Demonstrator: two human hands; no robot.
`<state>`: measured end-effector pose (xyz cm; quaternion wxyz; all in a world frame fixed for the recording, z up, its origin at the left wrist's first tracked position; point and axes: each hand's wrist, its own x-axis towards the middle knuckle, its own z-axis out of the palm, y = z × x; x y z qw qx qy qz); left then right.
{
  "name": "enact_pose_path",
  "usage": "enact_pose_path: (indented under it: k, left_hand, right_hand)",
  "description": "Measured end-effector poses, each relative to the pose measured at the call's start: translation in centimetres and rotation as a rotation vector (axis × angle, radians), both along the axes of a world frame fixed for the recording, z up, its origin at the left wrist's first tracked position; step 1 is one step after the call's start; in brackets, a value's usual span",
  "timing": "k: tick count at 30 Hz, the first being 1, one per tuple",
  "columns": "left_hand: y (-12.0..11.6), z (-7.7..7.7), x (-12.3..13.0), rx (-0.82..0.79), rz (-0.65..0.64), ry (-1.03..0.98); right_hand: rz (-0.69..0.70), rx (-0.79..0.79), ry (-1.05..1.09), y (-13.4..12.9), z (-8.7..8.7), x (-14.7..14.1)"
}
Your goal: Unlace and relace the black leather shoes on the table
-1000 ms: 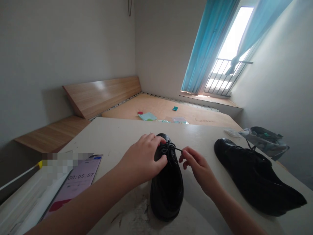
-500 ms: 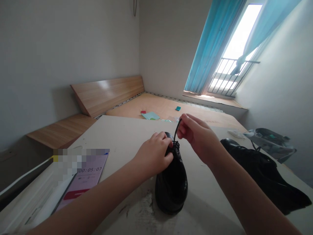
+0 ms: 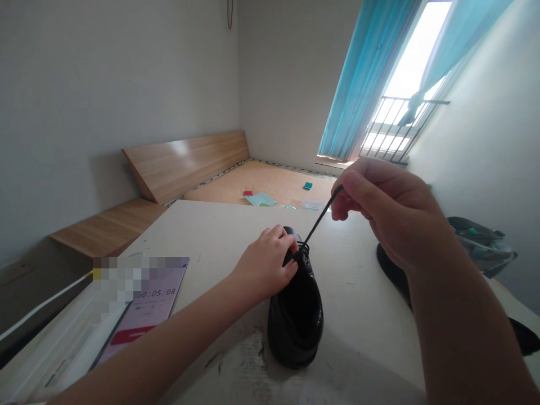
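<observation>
A black shoe (image 3: 296,326) stands on the white table, its heel toward me and its toe pointing away. My left hand (image 3: 272,259) grips the shoe's upper from the left, near the lacing, with fingers closed around it. Pinched in my right hand (image 3: 371,202) is a black shoelace (image 3: 321,220), pulled taut up and to the right from the shoe's eyelets. Behind my right forearm lies a second black shoe (image 3: 392,273), mostly hidden.
At the left of the white table (image 3: 211,225) lies a phone (image 3: 147,315) showing a timer, beside a clear plastic case (image 3: 63,354). Small packets (image 3: 260,199) rest on the bed beyond. A bin with a plastic liner (image 3: 485,253) stands at the right.
My right hand has moved up, right and nearer to me, drawing a longer stretch of lace out of the shoe. My left hand has stayed in place.
</observation>
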<state>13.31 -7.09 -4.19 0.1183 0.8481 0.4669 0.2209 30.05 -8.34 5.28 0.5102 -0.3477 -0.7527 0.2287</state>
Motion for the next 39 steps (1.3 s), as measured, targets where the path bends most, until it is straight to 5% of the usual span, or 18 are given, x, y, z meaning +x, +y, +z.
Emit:
enact_pose_path:
  k: [7, 12, 16, 21, 26, 29, 33, 36, 39]
  left_hand:
    - [-0.2, -0.2, 0.4, 0.11, 0.001, -0.008]
    - [-0.4, -0.5, 0.6, 0.107, 0.013, -0.133]
    - [0.2, 0.0, 0.3, -0.086, 0.08, -0.321]
    - [0.6, 2.0, -0.4, -0.445, 0.027, -0.818]
    - [-0.9, 5.7, -2.0, -0.363, -0.07, -1.044]
    - [-2.8, 8.3, -3.2, -0.354, -0.151, -1.042]
    - [-4.6, 10.4, -4.6, -0.598, -0.304, -0.828]
    - [-3.9, 9.8, -4.7, -0.572, -0.291, -0.628]
    - [-2.1, 7.3, -3.7, -0.183, -0.009, -0.356]
  right_hand:
    - [-0.172, 0.077, -0.004, 1.0, -0.4, -0.1]
    - [-0.107, 0.067, -0.021, 0.4, -0.4, -0.7]
    - [-0.048, -0.003, -0.05, 0.4, -0.4, -0.8]
    - [-0.171, -0.053, -0.163, 1.4, -0.7, -0.1]
    - [-0.165, -0.14, -0.213, 1.7, -1.0, 0.4]
    - [-0.131, -0.222, -0.438, 1.8, -1.9, 0.6]
    - [-0.075, -0.23, -0.793, 2.0, -3.4, 0.3]
    - [0.006, -0.284, -0.961, 1.6, -3.8, -0.1]
    - [-0.075, -0.33, -1.093, 1.2, -3.9, -0.6]
